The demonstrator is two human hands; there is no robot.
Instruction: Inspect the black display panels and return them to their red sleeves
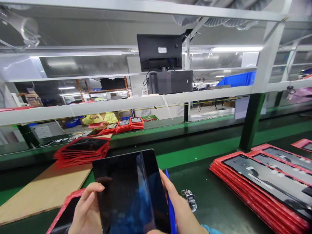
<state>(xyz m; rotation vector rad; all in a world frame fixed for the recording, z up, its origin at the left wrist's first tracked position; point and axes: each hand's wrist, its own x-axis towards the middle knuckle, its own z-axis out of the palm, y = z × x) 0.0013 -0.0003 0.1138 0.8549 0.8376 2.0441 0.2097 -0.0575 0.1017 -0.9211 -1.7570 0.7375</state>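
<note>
From where I stand, the biggest thing is the dark and green workbench (207, 188), stretching under the fingers and away on both sides of them. A white rail (122, 105) crosses beyond and above the fingertips, and past it a person in yellow (110, 118) is partly visible, well ahead of the left fingers. A pale board (46, 191) lies to the left of the left fingers. Well to the right of the right fingers is a stack of red-edged panels (265, 185), while a smaller red-edged pile (83, 148) sits beyond the left fingertips. High and far ahead of both sets of fingers, I see the back of a monitor (159, 52) above a computer case (174, 81). The glossy black panel (122, 191) is right between the hands, tilted up: the left hand (85, 208) is clamped on its left edge, a fingertip lapping over the front, and the right hand (179, 204) is clamped along its right edge. Just under the left fingers, a dark sheet with a red border (64, 216) peeks out. A slim blue strip (172, 211) runs beside the right fingers, against the panel's edge. Smallest, near the right knuckles, lies a shiny clear-and-metal piece (189, 200)
</note>
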